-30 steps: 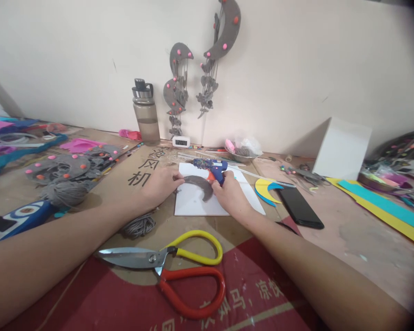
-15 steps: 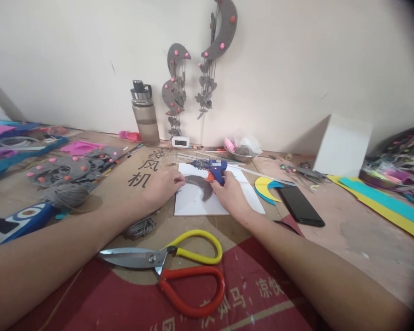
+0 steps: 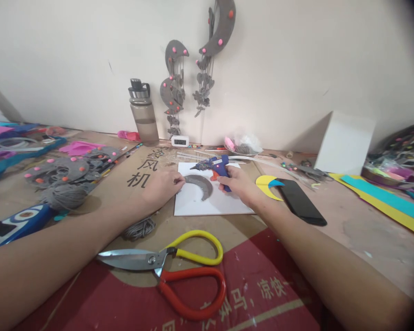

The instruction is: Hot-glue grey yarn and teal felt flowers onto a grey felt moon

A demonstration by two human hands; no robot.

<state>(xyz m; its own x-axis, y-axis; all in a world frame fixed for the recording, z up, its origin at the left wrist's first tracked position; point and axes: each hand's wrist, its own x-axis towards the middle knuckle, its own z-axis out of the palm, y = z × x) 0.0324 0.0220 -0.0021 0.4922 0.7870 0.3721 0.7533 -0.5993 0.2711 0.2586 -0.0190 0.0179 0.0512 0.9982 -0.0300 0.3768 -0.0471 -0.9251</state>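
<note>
Grasping the blue glue gun (image 3: 222, 162) in my right hand (image 3: 243, 185), I have my left hand (image 3: 163, 187) bunched at the left tip of the gray crescent (image 3: 206, 186), which lies on a white sheet (image 3: 224, 205); whether it grips that tip, I cannot tell.

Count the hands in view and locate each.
2: the left hand at the left end of the grey crescent, the right hand around the handle of the blue glue gun. No others show.
</note>
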